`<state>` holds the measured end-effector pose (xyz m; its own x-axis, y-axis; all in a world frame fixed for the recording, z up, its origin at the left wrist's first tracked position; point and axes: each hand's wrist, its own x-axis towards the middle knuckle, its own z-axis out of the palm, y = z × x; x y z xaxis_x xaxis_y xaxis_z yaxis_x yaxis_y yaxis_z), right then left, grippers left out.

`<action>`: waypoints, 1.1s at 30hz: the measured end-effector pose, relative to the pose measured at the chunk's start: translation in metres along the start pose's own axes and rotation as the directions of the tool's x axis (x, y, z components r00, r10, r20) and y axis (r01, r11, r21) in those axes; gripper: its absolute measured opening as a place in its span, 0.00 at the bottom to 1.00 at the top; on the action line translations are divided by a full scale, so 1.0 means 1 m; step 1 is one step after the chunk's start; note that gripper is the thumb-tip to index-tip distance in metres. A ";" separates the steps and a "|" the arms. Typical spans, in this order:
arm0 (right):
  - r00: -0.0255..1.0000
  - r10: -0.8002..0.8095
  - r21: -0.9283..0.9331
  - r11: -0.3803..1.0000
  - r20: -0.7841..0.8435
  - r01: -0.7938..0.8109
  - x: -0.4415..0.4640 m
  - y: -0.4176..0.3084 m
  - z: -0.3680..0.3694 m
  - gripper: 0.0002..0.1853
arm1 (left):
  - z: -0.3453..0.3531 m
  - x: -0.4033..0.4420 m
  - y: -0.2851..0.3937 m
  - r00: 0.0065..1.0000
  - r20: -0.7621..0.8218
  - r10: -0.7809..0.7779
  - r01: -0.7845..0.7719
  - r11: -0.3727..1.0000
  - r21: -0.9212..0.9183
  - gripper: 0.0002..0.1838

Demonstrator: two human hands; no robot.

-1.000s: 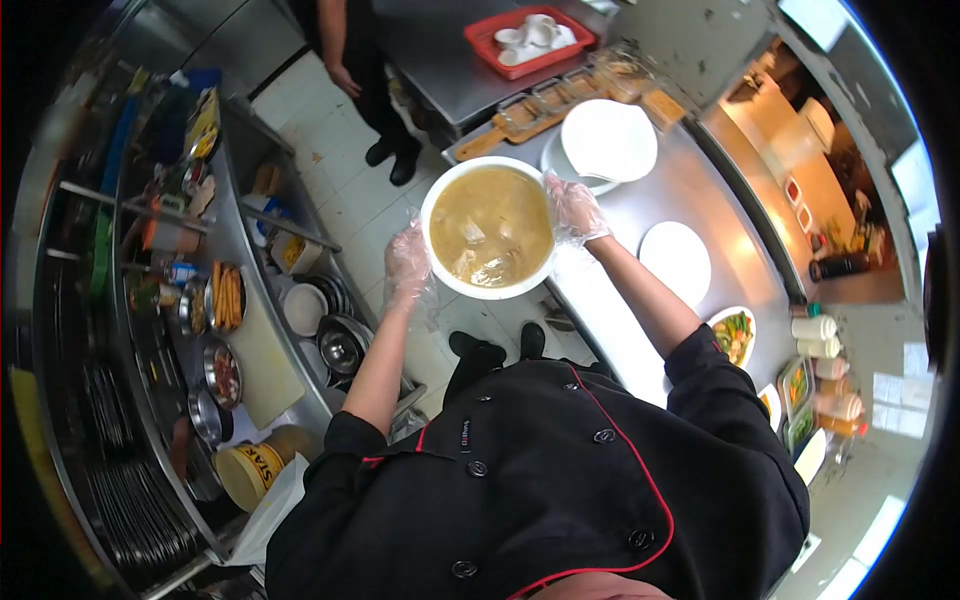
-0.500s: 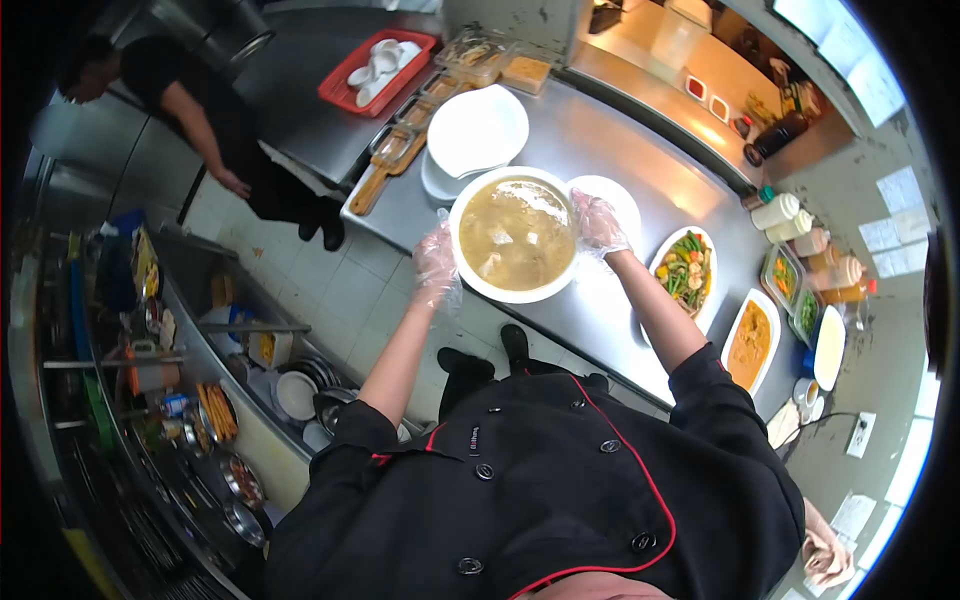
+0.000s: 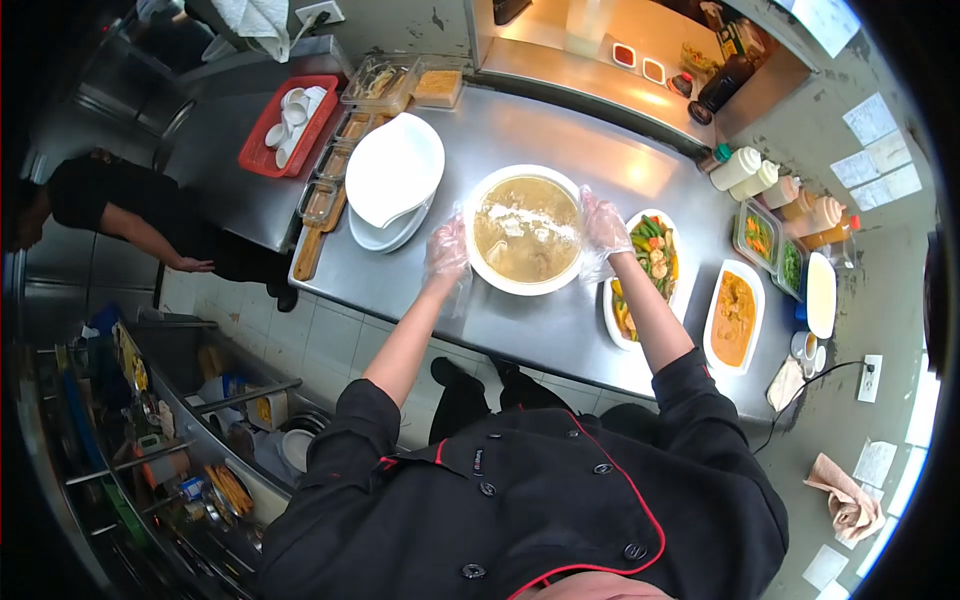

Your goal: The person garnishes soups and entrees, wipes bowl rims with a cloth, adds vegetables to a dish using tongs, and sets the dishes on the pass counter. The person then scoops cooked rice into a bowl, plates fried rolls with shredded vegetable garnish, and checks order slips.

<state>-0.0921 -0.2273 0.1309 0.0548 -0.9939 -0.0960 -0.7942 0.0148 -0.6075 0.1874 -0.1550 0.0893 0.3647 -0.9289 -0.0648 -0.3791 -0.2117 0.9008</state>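
A round white bowl (image 3: 478, 262) of cloudy, pale brown soup (image 3: 527, 252) is level between my two hands, above or on the steel counter; I cannot tell whether it touches. Clear plastic gloves cover both hands. My left hand (image 3: 449, 247) grips the bowl's left rim, and my right hand (image 3: 604, 224) holds the right rim. Just right of the right hand is a white oval dish (image 3: 681, 297) of stir-fried vegetables and shrimp. Stacked white bowls (image 3: 395, 165) stand left of the soup.
The steel counter (image 3: 530, 125) also carries a dish of orange curry (image 3: 735, 310), squeeze bottles (image 3: 740, 170) and a wooden board (image 3: 308, 258) with small containers. A red basket (image 3: 262, 150) holds white cups. Another person (image 3: 140, 215) stands at the left.
The soup bowl has moved right relative to the counter, away from the stacked bowls, with both hands on it. The round white plate seen beside it is now out of sight. The view has shifted.
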 end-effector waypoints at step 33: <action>0.990 0.071 -0.012 0.997 0.125 -0.071 0.052 0.051 -0.007 0.32 | 0.044 0.011 0.015 0.994 0.108 0.002 -0.021 0.985 0.172 0.21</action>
<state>-0.1340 -0.2788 0.1007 0.0732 -0.9688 -0.2369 -0.8030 0.0836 -0.5901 0.1485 -0.1818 0.0831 0.2695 -0.9568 -0.1093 -0.5272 -0.2416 0.8147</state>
